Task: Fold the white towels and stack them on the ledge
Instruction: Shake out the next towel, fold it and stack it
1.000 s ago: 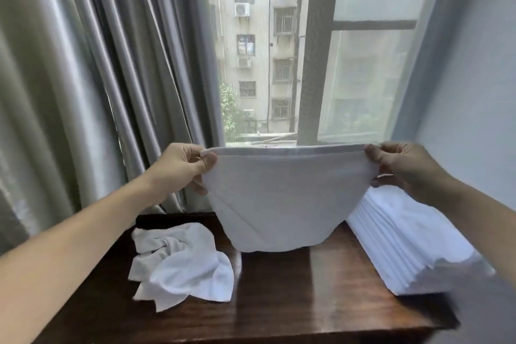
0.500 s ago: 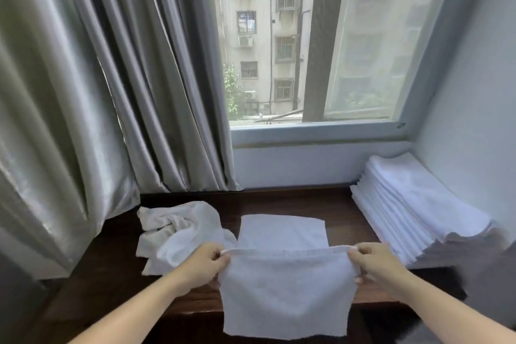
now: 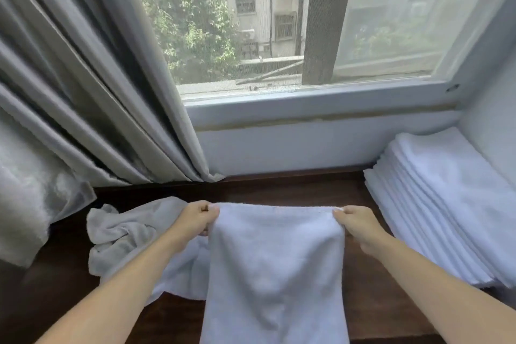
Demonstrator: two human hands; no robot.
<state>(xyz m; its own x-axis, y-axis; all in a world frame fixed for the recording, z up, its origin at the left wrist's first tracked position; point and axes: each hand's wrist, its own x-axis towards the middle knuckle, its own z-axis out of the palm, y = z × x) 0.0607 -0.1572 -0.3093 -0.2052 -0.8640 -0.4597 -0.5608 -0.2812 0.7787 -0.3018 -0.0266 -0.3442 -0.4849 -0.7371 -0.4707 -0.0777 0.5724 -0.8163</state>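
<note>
The left hand (image 3: pixel 196 219) and the right hand (image 3: pixel 354 222) each pinch a far corner of a white towel (image 3: pixel 275 268) with curled fingers, and the towel lies in the middle of the dark wooden ledge (image 3: pixel 293 190) and hangs over its near edge, where the bottom of the picture cuts it off. A crumpled towel (image 3: pixel 125 234) sits by the ledge's left side, partly hidden under the left arm and the held towel. A stack of folded towels (image 3: pixel 446 204) fills the far right corner, its right side cut off, and a grey curtain (image 3: pixel 83 92) covers the far left corner.
</note>
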